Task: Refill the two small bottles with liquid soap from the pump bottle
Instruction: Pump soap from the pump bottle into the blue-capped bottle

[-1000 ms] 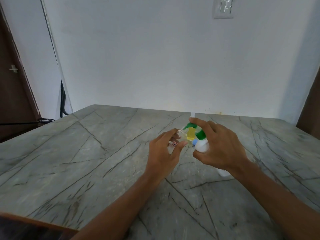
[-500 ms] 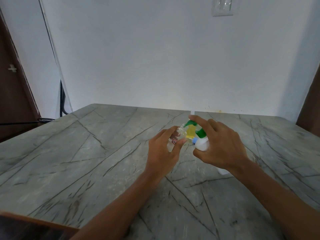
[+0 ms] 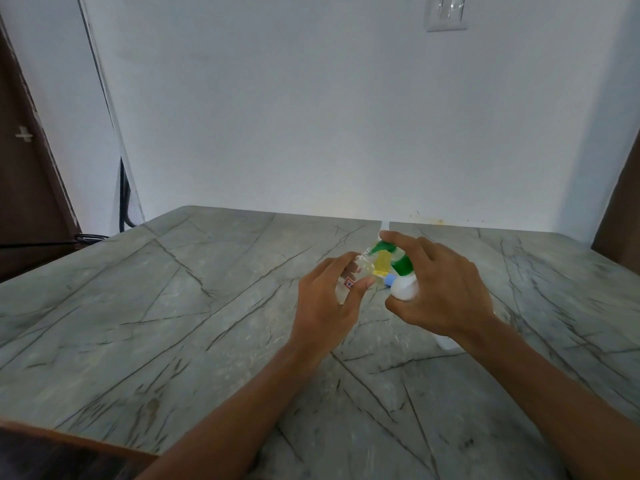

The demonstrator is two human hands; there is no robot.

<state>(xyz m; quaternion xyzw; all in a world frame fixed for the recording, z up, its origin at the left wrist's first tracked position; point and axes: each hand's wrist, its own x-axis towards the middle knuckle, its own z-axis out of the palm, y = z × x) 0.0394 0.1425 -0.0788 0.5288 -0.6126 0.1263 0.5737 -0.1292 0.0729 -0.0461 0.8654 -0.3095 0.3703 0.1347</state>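
Head view: aims pump soap at a small bottle over the surface (image 3: pixel 173 306).
Pinches the small bottle (image 3: pixel 348 284) between thumb and fingers of the left hand (image 3: pixel 322 306), mouth just beside the green nozzle; wraps the right hand (image 3: pixel 443 292) round the tilted pump bottle (image 3: pixel 403 289), forefinger on the pump head. Risks, likely, missing that narrow mouth on a hard or skewed press, spilling soap.
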